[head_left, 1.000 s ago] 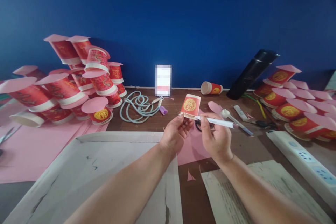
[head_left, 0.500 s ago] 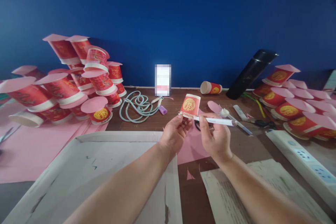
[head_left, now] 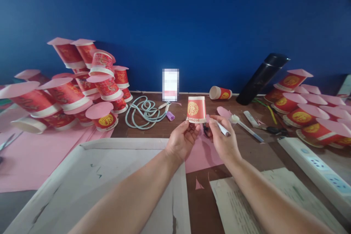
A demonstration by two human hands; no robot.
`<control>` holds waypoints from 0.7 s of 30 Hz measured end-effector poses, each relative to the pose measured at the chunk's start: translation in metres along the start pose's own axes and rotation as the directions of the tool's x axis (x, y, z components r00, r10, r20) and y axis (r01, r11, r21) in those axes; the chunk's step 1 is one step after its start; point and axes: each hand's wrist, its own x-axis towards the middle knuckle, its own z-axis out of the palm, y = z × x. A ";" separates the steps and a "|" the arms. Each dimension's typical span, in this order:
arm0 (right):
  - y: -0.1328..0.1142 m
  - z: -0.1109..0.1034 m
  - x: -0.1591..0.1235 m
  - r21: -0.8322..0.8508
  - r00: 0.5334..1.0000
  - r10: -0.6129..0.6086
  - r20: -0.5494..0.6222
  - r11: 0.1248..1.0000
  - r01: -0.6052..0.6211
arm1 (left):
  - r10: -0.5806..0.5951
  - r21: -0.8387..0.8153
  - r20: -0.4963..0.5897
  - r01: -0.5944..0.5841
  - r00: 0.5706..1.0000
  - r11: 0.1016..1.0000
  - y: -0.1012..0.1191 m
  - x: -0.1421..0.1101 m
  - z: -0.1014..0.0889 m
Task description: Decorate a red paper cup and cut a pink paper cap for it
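"Where's the red paper cup?"

"Wide end down at the tips of the left hand, its fingers clamped on the lower rim."

"And the right hand?"

"Its fingers grip a white marker, just beside the cup; whether they touch the cup, one cannot tell."

"How does it handle?"

"Probably light, its wall easily dented; the rim seems the firmest hold. A black bottle tilts beyond the right fingers."
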 end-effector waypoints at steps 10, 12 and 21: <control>-0.004 0.007 0.005 0.492 0.913 0.389 0.124 0.775 -0.397 | -0.044 0.100 0.091 0.035 0.995 0.994 -0.004 -0.002 -0.004; -0.005 0.006 0.006 0.547 0.905 0.404 0.135 0.731 -0.408 | -0.045 0.106 0.086 0.036 0.995 0.994 -0.004 -0.002 -0.003; -0.006 0.008 0.008 0.635 0.881 0.428 0.202 0.627 -0.450 | -0.030 0.162 0.161 0.003 0.986 0.987 -0.007 -0.004 -0.006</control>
